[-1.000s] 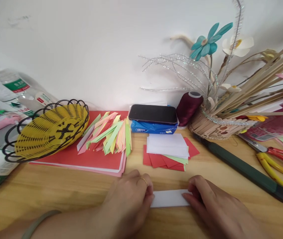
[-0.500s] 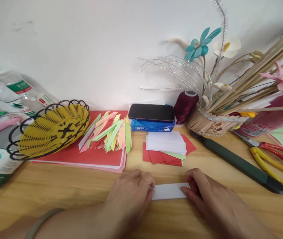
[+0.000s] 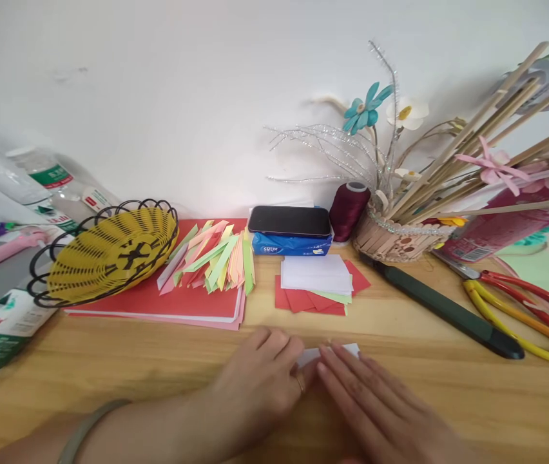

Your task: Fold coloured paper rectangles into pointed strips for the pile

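Note:
A small folded piece of white paper (image 3: 308, 357) lies on the wooden table, mostly covered by my fingers. My left hand (image 3: 260, 374), with a ring on one finger and a band at the wrist, is closed on the paper's left end. Across the paper's middle and right part lies my right hand (image 3: 375, 399), its fingers stretched out flat. Just beyond the hands sits a small stack of white paper pieces (image 3: 316, 273) on top of red paper pieces (image 3: 298, 301) and a bit of green.
Folded coloured strips (image 3: 216, 258) and a yellow basket (image 3: 110, 258) rest on red sheets (image 3: 158, 306) at left. A phone (image 3: 288, 221) tops a blue packet (image 3: 291, 245). Purple thread (image 3: 349, 209), a flower basket (image 3: 395, 238), a dark green-handled tool (image 3: 448, 312) and scissors (image 3: 520, 316) stand or lie right.
My right hand has gone from pinching the paper's right end to lying flat over it, further left. My left hand stays at the left end. The view has shifted slightly.

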Tool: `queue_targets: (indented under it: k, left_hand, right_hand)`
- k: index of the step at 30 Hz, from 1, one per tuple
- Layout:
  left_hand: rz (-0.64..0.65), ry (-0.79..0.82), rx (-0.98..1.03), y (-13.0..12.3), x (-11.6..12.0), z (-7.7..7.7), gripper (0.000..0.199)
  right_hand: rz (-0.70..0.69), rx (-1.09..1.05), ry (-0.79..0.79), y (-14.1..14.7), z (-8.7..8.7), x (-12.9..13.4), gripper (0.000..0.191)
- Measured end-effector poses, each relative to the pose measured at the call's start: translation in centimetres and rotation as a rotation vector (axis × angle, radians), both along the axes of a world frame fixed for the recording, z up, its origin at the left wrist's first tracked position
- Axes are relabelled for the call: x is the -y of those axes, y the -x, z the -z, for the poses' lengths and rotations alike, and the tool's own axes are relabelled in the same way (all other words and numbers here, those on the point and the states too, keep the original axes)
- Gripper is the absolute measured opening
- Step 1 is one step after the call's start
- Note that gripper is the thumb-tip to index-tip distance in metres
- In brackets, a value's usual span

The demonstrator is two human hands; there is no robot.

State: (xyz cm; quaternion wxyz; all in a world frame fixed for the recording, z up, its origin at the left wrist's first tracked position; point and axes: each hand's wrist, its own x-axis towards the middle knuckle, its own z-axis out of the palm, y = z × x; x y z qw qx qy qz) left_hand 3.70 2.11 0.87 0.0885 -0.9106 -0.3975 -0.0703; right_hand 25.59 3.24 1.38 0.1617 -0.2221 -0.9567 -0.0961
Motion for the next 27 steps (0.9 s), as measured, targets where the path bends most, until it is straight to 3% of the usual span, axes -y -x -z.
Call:
queue_targets:
  k: [5, 8, 12, 18, 22, 25, 27]
  left_hand:
    - [0.079, -0.081, -0.071, 0.2, 0.5, 0.0, 0.027]
    - [0.124, -0.157, -0.165, 1.0, 1.6, 0.2, 0.03]
    - [0.083, -0.21, -0.208, 2.6, 2.8, 0.3, 0.031]
    - [0.122, -0.181, -0.216, 3.7, 2.5, -0.2, 0.033]
    - [0.129, -0.189, -0.181, 3.7, 2.4, 0.0, 0.034]
    - [0.141, -0.204, -0.153, 3.7, 2.5, 0.3, 0.034]
    - [0.147, -0.21, -0.139, 3.7, 2.4, 0.4, 0.035]
  right_hand:
    - [-0.029, 0.121, -0.045, 0.0, 1.0, 0.7, 0.058]
    - [-0.014, 0.131, -0.049, -0.4, 1.1, 0.3, 0.057]
    - [-0.001, 0.129, -0.083, -0.7, 1.2, 0.3, 0.051]
    - [0.101, 0.105, -0.025, -2.8, 1.6, 0.6, 0.057]
    - [0.165, 0.104, -0.058, -4.0, 0.9, 0.9, 0.056]
    - [0.194, 0.055, -0.081, -2.6, 0.2, 1.5, 0.053]
    - [0.142, 0.046, -0.081, -0.6, -0.1, 2.0, 0.054]
